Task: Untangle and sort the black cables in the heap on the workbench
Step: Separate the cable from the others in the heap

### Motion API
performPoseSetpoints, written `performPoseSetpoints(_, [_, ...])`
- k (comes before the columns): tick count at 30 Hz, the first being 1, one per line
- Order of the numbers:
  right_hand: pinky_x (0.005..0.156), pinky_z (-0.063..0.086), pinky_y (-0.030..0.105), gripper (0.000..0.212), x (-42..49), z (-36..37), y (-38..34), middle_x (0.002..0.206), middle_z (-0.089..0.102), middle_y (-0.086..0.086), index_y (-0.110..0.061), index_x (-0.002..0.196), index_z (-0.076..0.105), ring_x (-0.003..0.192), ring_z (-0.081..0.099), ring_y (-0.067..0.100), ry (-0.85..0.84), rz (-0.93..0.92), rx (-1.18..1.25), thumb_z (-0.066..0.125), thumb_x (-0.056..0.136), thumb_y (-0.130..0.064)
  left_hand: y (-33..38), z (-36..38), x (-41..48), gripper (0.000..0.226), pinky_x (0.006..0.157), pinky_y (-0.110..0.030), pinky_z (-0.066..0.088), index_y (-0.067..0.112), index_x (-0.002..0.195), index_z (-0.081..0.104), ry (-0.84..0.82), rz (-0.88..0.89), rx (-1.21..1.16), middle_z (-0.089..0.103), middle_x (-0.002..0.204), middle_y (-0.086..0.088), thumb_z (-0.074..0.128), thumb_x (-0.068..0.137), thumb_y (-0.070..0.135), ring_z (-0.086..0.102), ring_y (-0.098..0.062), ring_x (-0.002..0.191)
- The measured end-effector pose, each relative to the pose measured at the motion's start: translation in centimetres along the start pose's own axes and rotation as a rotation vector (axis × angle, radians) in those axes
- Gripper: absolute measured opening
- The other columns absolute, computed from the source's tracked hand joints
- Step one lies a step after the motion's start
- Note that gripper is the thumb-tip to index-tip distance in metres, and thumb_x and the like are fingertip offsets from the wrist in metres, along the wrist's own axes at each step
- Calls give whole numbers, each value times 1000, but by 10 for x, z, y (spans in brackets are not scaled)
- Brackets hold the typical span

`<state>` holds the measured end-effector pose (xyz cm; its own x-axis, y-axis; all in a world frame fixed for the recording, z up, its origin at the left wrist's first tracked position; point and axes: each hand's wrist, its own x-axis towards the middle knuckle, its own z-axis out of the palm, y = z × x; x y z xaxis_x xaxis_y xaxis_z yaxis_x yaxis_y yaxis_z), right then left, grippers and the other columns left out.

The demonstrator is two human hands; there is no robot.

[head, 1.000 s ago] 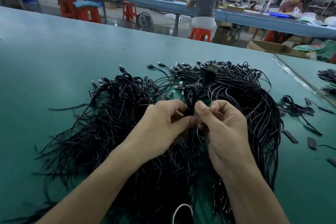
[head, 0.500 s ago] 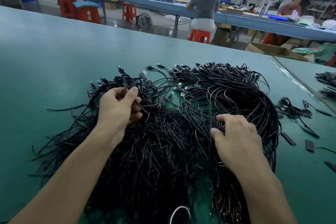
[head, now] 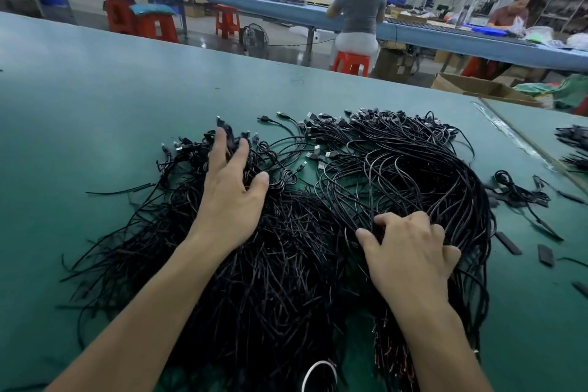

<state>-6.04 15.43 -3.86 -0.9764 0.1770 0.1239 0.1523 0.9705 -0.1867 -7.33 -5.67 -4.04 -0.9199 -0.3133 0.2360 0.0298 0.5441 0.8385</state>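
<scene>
The left grip [head: 229, 200] has let go of the strand it was pinching half a second ago. It has opened wide and slid farther out, its fingers now spread flat over the plug ends on the far left of the pile. The right grip [head: 410, 261] has hardly shifted.

The green counter [head: 95, 105] spreads out on all sides of both grips. On it, beneath them, lies the heap [head: 286, 280] of thin black cables, wide and low. Below the left grip the strands lie straight and frayed, fanning towards the near edge. Around the right grip they curve in a looped bundle [head: 413, 169], a glossy arc that sweeps from beyond the knuckles round to their right. Metal-tipped plugs [head: 315, 124] bristle along the heap's far rim, between and beyond the two grips.

The right grip is narrow. Its fingers are hooked down into the bundle's strands, the tips are hidden among them, and the thumb juts out to the left.

Well to the right of it a small knotted cable [head: 521, 191] lies apart from the heap. Nearer to it are some short flat black pieces [head: 509, 242]. A thin white loop [head: 318, 372] shows between the forearms at the near edge.
</scene>
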Motion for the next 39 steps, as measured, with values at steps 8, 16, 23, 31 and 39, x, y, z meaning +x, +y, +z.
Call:
performPoseSetpoints(8, [87,20,31,21,1,6,-5,108,38,-12,-35,118,64,108,40,11,73,-117,211,54,100,-31,-7,-1,-9,72,121,-48,6,33,157,19,-6,42,608,-13,165,11,47,95,57,-8,-22,152])
performPoseSetpoints(16, [71,47,8,20,-22,-38,-34,83,68,-14,-19,103,72,80,64,-7,-151,-571,860,59,97,-6,16,9,-16,71,117,-41,32,30,139,55,-197,623,34,51,145,9,77,78,2,38,-9,139])
performPoseSetpoints(23, [64,45,14,19,-38,-64,-39,80,67,-19,-27,93,72,72,61,-3,-238,-749,986,64,95,-10,12,3,-7,16,93,-31,51,27,91,71,-188,318,-324,70,113,3,66,87,12,65,-9,108])
performPoseSetpoints(31, [43,34,12,17,0,-42,2,77,61,-2,-21,96,67,54,51,2,163,-123,570,54,100,-11,16,-18,7,42,70,-26,45,25,72,46,554,13,-693,63,57,7,50,87,64,57,-15,65])
performPoseSetpoints(39, [69,54,32,35,-3,-36,3,116,65,5,-20,119,69,69,59,16,-120,-101,237,46,97,-8,21,-7,-13,32,44,-10,24,28,72,38,332,598,176,32,54,19,42,101,41,31,4,40])
